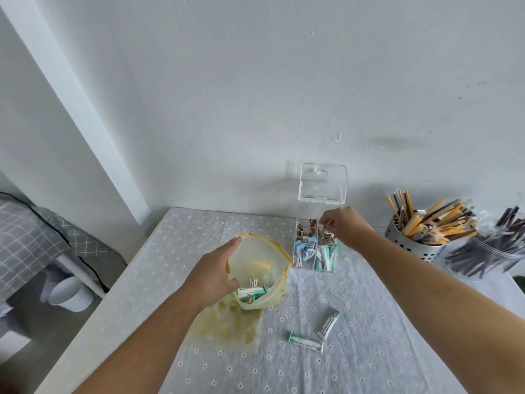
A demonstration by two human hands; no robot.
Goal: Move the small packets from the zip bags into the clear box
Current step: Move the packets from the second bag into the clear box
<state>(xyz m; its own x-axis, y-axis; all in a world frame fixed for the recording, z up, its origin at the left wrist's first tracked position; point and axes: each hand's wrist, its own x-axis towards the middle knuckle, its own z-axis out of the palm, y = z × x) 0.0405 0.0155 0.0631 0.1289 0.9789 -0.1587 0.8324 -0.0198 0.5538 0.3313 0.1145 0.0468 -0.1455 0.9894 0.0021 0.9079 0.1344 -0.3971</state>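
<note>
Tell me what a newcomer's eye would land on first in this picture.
The yellow zip bag at mid-table stands out, its mouth held open by the left hand, with green-and-white packets inside. Behind it to the right stands the clear box, lid raised, with the right hand at its open top. Two loose packets lie on the dotted cloth nearer the camera.

Bare left hand (216, 270) and right hand (346, 226), forearms likewise bare throughout the view.
</note>
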